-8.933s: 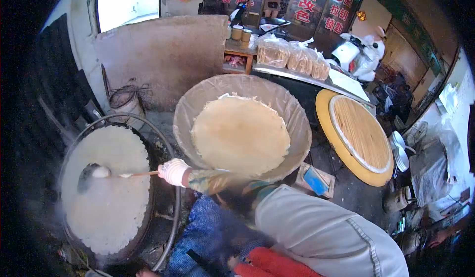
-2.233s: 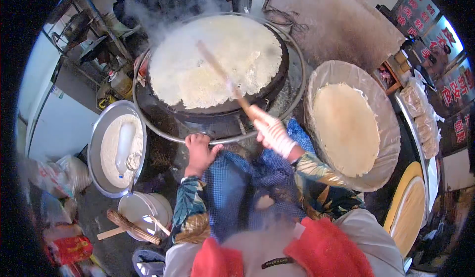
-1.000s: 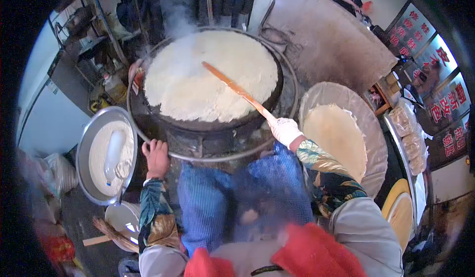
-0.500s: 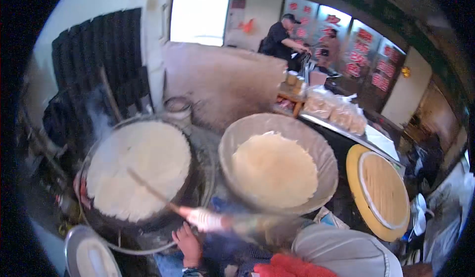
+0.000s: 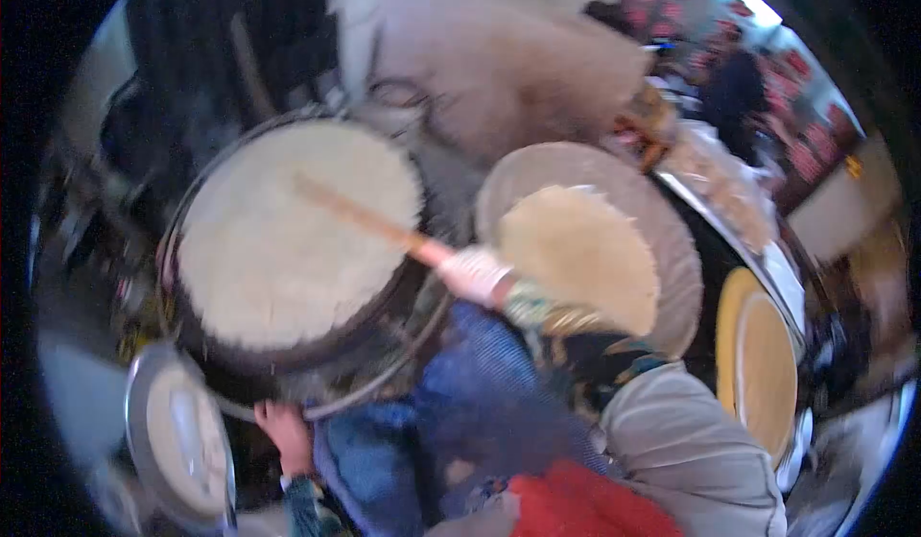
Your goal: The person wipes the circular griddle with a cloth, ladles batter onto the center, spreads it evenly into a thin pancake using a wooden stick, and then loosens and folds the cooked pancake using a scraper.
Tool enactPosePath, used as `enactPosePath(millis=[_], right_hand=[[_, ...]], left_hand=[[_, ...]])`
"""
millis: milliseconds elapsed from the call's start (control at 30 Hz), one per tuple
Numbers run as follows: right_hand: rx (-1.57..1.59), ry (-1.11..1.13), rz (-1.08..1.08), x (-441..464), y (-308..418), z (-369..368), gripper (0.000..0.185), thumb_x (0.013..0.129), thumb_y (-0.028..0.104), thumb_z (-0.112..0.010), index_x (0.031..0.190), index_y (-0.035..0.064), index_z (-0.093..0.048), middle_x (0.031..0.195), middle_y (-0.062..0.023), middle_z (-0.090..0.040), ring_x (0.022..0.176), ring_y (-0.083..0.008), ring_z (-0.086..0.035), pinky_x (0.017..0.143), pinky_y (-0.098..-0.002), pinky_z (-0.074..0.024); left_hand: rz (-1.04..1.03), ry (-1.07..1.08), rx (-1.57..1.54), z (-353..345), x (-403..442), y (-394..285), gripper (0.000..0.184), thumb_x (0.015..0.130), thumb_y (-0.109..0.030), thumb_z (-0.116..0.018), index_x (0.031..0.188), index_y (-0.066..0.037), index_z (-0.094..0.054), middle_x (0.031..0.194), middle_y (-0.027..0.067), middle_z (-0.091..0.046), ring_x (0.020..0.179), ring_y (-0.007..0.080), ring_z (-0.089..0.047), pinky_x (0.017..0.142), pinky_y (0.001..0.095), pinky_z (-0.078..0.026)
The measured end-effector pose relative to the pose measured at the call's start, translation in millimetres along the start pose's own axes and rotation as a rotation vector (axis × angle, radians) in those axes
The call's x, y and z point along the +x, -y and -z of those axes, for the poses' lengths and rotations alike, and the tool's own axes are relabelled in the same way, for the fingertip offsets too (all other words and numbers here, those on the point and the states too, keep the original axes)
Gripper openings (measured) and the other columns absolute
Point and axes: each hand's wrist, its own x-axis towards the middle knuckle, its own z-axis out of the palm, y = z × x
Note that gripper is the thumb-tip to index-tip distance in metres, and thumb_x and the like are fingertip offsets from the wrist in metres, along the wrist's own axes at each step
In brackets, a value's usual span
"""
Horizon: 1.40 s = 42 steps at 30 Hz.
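Observation:
My right hand (image 5: 472, 274), in a whitish glove, is closed around the handle of a long wooden stick (image 5: 360, 215). The stick's far end lies over a large pale round sheet of batter (image 5: 288, 259) on a dark round griddle (image 5: 283, 357). At the near edge, my left hand (image 5: 286, 431) is at the metal ring (image 5: 389, 388) round the griddle; motion blur hides what its fingers do. Right of the griddle, a lined round basket (image 5: 681, 249) holds a tan round flatbread (image 5: 585, 249).
A metal bowl (image 5: 139, 431) of batter with a ladle-like object stands at lower left. At right are a yellow round board (image 5: 734, 316) and bagged goods (image 5: 715, 187) on a counter. Another person (image 5: 734, 100) is in the upper right background, by a low wall (image 5: 518, 67).
The view has turned and moved, with the griddle and basket now higher in it. The stick stays in my right hand, its tip over the batter. My left hand now appears farther left along the ring.

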Motion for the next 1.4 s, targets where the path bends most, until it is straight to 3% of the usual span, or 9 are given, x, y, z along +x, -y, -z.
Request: enactPosePath(millis=[167, 433, 567, 633, 833, 933, 1067, 1233, 1400], right_hand=[[-0.199, -0.044, -0.134, 85.0, -74.7, -16.1, 0.053, 0.095, 0.027, -0.038, 0.146, 0.0274, -0.025, 0.078, -0.02, -0.067, 0.073, -0.0371, -0.065, 0.066, -0.0519, -0.0497], [-0.068, -0.282, -0.2, 180.2, -146.0, -15.2, 0.035, 0.095, 0.035, -0.046, 0.128, 0.0265, -0.054, 0.084, -0.0244, -0.063, 0.077, -0.0417, -0.059, 0.069, -0.0486, -0.0444], [0.29, -0.273, -0.319, 211.2, -228.8, -73.8, 0.032, 0.095, 0.039, -0.048, 0.121, 0.0258, -0.061, 0.071, -0.0138, -0.062, 0.066, -0.0239, -0.061, 0.066, -0.0392, -0.0469], [0.074, -0.521, -0.238, 135.8, -162.8, -55.5, 0.037, 0.097, 0.039, -0.044, 0.131, 0.0286, -0.055, 0.068, -0.0066, -0.059, 0.061, -0.0159, -0.057, 0.061, -0.0357, -0.0461], [0.921, -0.181, -0.372, -26.0, -53.0, -68.4, 0.047, 0.098, 0.023, -0.043, 0.145, 0.0267, -0.035, 0.061, -0.0054, -0.047, 0.048, -0.0113, -0.047, 0.048, -0.0286, -0.0451], [0.839, -0.079, -0.343, -64.4, 22.3, -45.1, 0.048, 0.099, 0.031, -0.044, 0.146, 0.0275, -0.034, 0.056, 0.003, -0.046, 0.041, -0.0079, -0.04, 0.038, -0.0255, -0.0352], [0.872, 0.002, 0.109, -87.6, 98.3, -79.4, 0.057, 0.093, 0.019, -0.054, 0.146, 0.0182, -0.033, 0.077, -0.0011, -0.06, 0.053, -0.0052, -0.044, 0.049, -0.0225, -0.0403], [1.209, 1.034, 0.152, -128.6, 247.3, -19.6, 0.055, 0.095, 0.024, -0.046, 0.147, 0.0126, -0.029, 0.078, -0.0125, -0.068, 0.043, -0.0083, -0.048, 0.042, -0.0214, -0.0391], [1.069, 1.335, 0.31, -158.1, 282.0, 16.9, 0.043, 0.096, 0.032, -0.049, 0.128, 0.0038, -0.048, 0.078, -0.0155, -0.067, 0.046, -0.0134, -0.058, 0.044, -0.0221, -0.045]], left_hand=[[-0.039, 0.091, 0.176, 10.7, 9.7, 75.2, 0.019, 0.073, -0.011, -0.05, 0.063, -0.003, -0.064, 0.077, 0.0146, -0.059, 0.09, 0.0315, -0.053, 0.105, 0.0516, -0.029], [-0.034, 0.433, 0.377, -24.8, 47.0, 163.2, 0.017, 0.072, -0.008, -0.054, 0.074, -0.005, -0.071, 0.091, 0.0114, -0.064, 0.109, 0.0272, -0.053, 0.112, 0.0468, -0.023], [-0.09, 0.379, 0.359, -43.6, 60.4, 178.4, 0.019, 0.073, -0.006, -0.054, 0.082, -0.005, -0.071, 0.094, 0.0113, -0.064, 0.111, 0.0267, -0.052, 0.113, 0.0455, -0.022], [-0.042, 0.381, 0.328, -61.4, 67.7, 182.6, 0.021, 0.074, -0.006, -0.052, 0.084, -0.004, -0.07, 0.096, 0.0115, -0.064, 0.112, 0.0264, -0.052, 0.112, 0.045, -0.023], [-0.033, 0.466, 0.346, -32.0, 58.1, 156.1, 0.018, 0.075, -0.008, -0.052, 0.078, -0.006, -0.07, 0.095, 0.0129, -0.065, 0.108, 0.0278, -0.054, 0.111, 0.0433, -0.028], [0.003, 0.533, 0.425, -11.8, 43.9, 107.0, 0.015, 0.074, -0.014, -0.057, 0.075, -0.01, -0.072, 0.084, 0.0091, -0.068, 0.102, 0.0238, -0.058, 0.102, 0.0404, -0.033], [0.128, 0.512, 0.198, 5.7, 22.9, -16.8, 0.011, 0.072, -0.024, -0.066, 0.075, -0.016, -0.073, 0.074, 0.0058, -0.068, 0.078, 0.0237, -0.064, 0.087, 0.0415, -0.042], [0.339, 0.133, -0.343, -4.9, -12.0, -180.9, 0.01, 0.072, -0.022, -0.064, 0.07, -0.013, -0.068, 0.073, 0.0094, -0.064, 0.077, 0.0271, -0.062, 0.078, 0.0439, -0.046], [0.373, 0.074, -0.84, -1.1, -39.4, -251.5, 0.011, 0.074, -0.021, -0.063, 0.073, -0.01, -0.066, 0.075, 0.0113, -0.063, 0.078, 0.029, -0.06, 0.077, 0.0434, -0.046]])
